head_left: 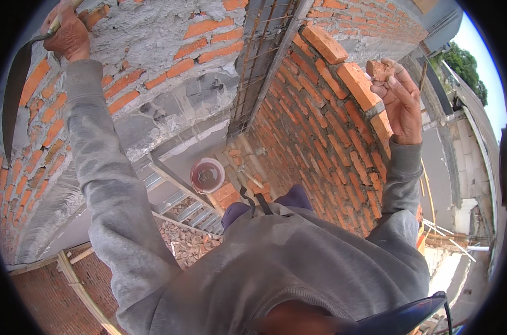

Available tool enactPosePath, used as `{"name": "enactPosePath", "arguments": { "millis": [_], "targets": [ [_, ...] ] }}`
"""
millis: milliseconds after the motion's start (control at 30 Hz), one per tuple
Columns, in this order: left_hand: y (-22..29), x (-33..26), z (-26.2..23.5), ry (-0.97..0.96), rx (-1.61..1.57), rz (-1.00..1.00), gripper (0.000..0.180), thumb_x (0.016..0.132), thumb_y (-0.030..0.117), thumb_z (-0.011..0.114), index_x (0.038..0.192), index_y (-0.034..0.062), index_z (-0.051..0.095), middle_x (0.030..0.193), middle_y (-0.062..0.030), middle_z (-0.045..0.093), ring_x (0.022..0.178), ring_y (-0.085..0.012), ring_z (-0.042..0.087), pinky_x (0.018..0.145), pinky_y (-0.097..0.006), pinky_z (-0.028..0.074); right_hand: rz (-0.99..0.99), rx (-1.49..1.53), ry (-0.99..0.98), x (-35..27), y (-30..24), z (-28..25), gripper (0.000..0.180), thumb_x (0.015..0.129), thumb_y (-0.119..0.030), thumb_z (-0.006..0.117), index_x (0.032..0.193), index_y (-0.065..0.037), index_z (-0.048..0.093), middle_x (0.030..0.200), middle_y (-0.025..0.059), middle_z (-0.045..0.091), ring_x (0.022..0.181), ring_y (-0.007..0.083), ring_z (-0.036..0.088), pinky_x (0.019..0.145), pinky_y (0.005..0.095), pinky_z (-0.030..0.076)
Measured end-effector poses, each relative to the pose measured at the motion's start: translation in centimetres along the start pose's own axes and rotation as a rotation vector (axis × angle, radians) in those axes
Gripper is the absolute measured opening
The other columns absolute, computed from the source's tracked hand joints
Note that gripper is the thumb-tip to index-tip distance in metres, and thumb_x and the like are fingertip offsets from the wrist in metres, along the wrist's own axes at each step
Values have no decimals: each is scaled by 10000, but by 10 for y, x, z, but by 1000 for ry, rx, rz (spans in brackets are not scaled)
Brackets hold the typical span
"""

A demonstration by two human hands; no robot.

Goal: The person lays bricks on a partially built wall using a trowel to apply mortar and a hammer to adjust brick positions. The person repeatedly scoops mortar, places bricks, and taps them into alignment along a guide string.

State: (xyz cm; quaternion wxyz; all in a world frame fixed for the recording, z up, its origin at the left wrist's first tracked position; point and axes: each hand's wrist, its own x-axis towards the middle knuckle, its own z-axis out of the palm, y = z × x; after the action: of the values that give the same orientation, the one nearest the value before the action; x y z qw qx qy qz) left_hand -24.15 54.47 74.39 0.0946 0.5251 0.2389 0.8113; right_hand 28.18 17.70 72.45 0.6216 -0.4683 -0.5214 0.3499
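At the upper left, my left hand is closed around the handle of a trowel. Its dark blade hangs down, seen nearly edge-on, in front of a rough brick and mortar wall. My right hand is raised at the right and grips a small broken piece of brick between thumb and fingers. That piece is just beside the top course of a brick wall, where an orange brick lies along the edge. Another brick sits farther along the same course.
Steel reinforcing bars stand in a column gap between the walls. Below are a round bucket with grey contents, a few bricks and wooden planks. Broken rubble lies lower down. Bamboo poles lean at the right.
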Motion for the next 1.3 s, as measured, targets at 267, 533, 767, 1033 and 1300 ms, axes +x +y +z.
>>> {"name": "enactPosePath", "arguments": {
  "millis": [267, 533, 767, 1033, 1300],
  "targets": [
    [-14, 15, 10, -52, 141, -4, 337, 908, 251, 780, 1000, -69, 726, 963, -152, 736, 788, -231, 740, 692, -346, 656, 123, -33, 110, -2, 7, -22, 324, 1068, -215, 600, 1289, 23, 614, 1162, 135, 700, 983, 153, 695, 805, 293, 597],
    [2, 10, 10, 42, 449, 125, 337, 903, 328, 805, 1010, 9, 784, 1043, -114, 756, 922, -222, 749, 811, -344, 615, 131, -276, 53, 45, 13, -22, 377, 1053, -252, 650, 1293, 39, 645, 1035, 69, 719, 851, 93, 693, 735, 230, 607],
    [3, 1, 9, 107, 462, 70, 342, 923, 319, 792, 1029, -6, 786, 1116, -115, 730, 920, -211, 740, 756, -330, 625, 197, -361, 35, 151, 56, -38, 309, 990, -105, 631, 1239, 76, 654, 1094, 108, 727, 963, 148, 690, 856, 307, 601],
    [-4, -9, 8, 114, 346, 225, 349, 1015, 236, 677, 1104, -102, 696, 1100, -204, 712, 863, -240, 762, 653, -326, 684, 167, -717, -75, 284, 130, -68, 184, 912, -128, 743, 1015, 25, 747, 860, 62, 743, 740, 117, 654, 612, 278, 546],
    [1, -15, 9, 33, 465, 192, 521, 1060, 330, 474, 1116, -173, 600, 882, -291, 717, 611, -283, 745, 520, -283, 616, 145, -705, -2, 316, 186, -70, 276, 735, -96, 859, 913, 25, 687, 838, 122, 708, 750, 188, 679, 626, 339, 538]
  ]
}}
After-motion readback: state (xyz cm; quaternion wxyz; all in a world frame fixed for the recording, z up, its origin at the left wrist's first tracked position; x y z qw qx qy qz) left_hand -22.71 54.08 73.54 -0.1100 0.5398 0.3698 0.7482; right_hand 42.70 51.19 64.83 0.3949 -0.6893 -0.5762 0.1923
